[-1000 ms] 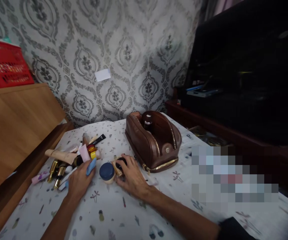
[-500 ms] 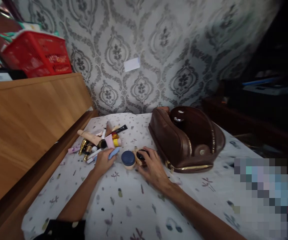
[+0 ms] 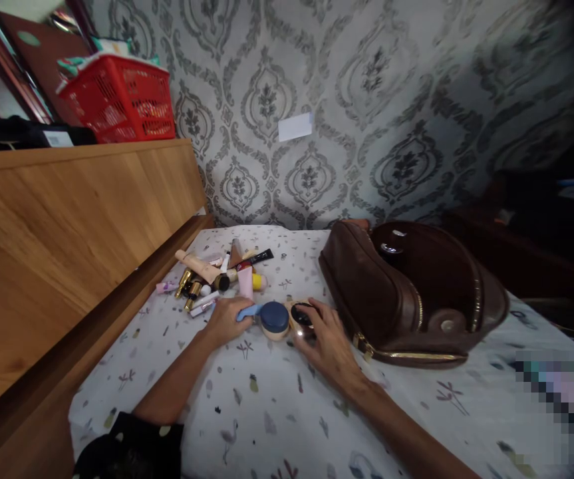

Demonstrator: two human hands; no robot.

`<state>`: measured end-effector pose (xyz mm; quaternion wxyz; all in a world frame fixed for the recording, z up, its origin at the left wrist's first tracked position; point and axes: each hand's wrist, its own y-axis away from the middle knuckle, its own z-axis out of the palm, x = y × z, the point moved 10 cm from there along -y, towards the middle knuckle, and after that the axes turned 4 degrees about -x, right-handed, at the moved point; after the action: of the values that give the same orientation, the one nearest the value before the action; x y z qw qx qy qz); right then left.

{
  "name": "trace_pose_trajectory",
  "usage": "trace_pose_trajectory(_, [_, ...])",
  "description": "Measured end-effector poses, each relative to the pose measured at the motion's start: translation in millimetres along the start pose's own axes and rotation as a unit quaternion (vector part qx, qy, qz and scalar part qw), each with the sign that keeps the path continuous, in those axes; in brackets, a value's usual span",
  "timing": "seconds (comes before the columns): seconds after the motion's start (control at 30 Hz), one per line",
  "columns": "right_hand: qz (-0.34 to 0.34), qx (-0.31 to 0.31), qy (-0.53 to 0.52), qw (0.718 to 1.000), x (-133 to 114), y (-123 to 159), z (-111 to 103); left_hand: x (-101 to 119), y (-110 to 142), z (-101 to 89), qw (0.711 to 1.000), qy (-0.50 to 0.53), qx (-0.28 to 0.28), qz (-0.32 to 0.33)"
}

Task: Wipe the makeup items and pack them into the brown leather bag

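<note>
My left hand (image 3: 230,320) is closed on a small light blue item (image 3: 248,312), whose kind I cannot make out. The item's tip reaches the side of a round jar with a dark blue lid and beige base (image 3: 274,320). Right of that jar, my right hand (image 3: 326,336) has its fingers round a black-topped, gold-rimmed compact (image 3: 300,318) on the sheet. Beyond my left hand lies a heap of cosmetics, with a beige tube (image 3: 197,266), a pink tube (image 3: 245,283) and a black tube (image 3: 261,258).
A brown zip bag (image 3: 366,293) stands unzipped to the right, dark items inside. The patterned sheet (image 3: 267,412) covers the surface. On the left runs a wooden panel (image 3: 92,199), with a red basket (image 3: 127,100) above it. Patterned wallpaper (image 3: 346,80) is behind.
My view has turned, so everything sits further right in the picture. My left hand has brought the blue item closer to the blue-lidded jar. My right hand stays at the compact.
</note>
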<state>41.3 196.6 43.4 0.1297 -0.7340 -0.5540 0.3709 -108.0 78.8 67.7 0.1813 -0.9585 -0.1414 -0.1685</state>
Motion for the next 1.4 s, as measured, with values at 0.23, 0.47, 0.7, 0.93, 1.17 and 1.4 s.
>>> trace_pose_trajectory(0.23, [0.0, -0.002, -0.011, 1.0, 3, 0, 1, 8, 0, 2.8, 0.999, 0.018, -0.003, 0.046])
trace_pose_trajectory(0.47, [0.002, -0.008, -0.021, 1.0, 2, 0, 0, 9, -1, -1.2, 0.997, 0.04, 0.02, 0.064])
trace_pose_trajectory(0.7, [-0.004, 0.005, -0.011, 1.0, 4, 0, 2, -1, -2, -3.9, 0.999, -0.032, 0.041, -0.004])
trace_pose_trajectory(0.93, [-0.009, -0.006, -0.014, 1.0, 3, 0, 1, -41, 2, -34.2, 0.964, -0.183, 0.084, -0.17])
trace_pose_trajectory(1.17, [-0.015, 0.001, -0.007, 1.0, 1, 0, -2, -99, -2, -75.5, 0.905, -0.256, 0.075, -0.332])
trace_pose_trajectory(1.4, [-0.019, 0.005, -0.009, 1.0, 3, 0, 1, -100, -10, -56.4, 0.924, -0.242, 0.043, -0.294])
